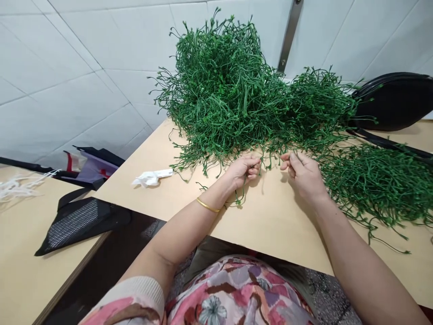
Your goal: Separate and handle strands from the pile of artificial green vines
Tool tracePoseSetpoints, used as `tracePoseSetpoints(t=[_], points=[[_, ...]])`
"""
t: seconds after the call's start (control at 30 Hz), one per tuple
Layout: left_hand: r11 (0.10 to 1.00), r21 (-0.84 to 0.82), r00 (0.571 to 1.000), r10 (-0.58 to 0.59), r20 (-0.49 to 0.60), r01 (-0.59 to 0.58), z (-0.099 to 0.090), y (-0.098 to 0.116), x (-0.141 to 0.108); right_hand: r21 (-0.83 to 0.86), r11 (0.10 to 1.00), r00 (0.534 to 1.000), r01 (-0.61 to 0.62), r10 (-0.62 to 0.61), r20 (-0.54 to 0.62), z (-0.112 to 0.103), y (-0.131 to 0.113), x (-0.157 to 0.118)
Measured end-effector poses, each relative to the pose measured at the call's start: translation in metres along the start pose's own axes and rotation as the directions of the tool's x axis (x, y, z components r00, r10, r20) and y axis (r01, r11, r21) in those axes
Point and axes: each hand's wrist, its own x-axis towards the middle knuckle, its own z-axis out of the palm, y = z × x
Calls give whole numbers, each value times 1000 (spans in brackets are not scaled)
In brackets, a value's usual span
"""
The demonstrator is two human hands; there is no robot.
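My left hand (246,172), with a gold bangle on its wrist, is closed on a thin green plastic stem (239,198) whose ends dangle below it. My right hand (302,174) is a short way to the right, its thumb and fingertips pinched together. Whatever sits in that pinch is too small to make out. Just beyond both hands rises a large tangled pile of green artificial stems (223,90) with small forked tips. A second, flatter heap of green stems (389,183) lies to the right of my right forearm.
The pale wooden table (135,185) holds a crumpled white tissue (150,178) on the left. A black round bag (394,101) leans at the back right. On a lower-left table are a black mesh item (76,221) and white strings (23,187). A tiled wall (94,45) stands behind.
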Motion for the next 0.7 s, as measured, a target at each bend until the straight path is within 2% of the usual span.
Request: tracePoseSetpoints(t=[0.07,0.1,0.17,0.23,0.3,0.33,0.4,0.47,0.53,0.6,0.7], points=[[996,-70,997,-59,50,63,0,0,0,-257,963,991,80,-105,-84,-9,-4,-2],[992,-97,994,-80,69,86,-1,-1,0,-411,908,975,85,-161,-154,-16,-5,-1],[987,-126,992,-92,86,103,-1,-1,-1,-669,743,918,-2,-264,-296,-34,-3,3],[990,-120,994,-71,78,80,-1,-2,-1,-797,590,868,-125,-325,-376,-49,2,9],[996,-76,998,-32,46,36,0,-3,-2,-845,509,853,-164,-356,-381,-57,8,13],[999,-41,1000,-8,22,9,1,-3,-2,-851,505,852,-141,-376,-364,-57,10,14],[998,48,998,52,-35,-50,4,-5,-4,-827,562,859,6,-426,-283,-50,10,12],[984,142,991,115,-71,-104,6,-7,-4,-716,671,883,194,-437,-170,-36,5,6],[969,208,986,151,-74,-133,8,-9,-5,-548,780,929,303,-370,-13,-21,-1,0],[959,246,984,163,-73,-141,9,-10,-5,-438,846,952,303,-283,113,-10,-4,-6],[945,287,977,192,-88,-160,10,-11,-5,-373,890,959,262,-198,203,0,-4,-11]])
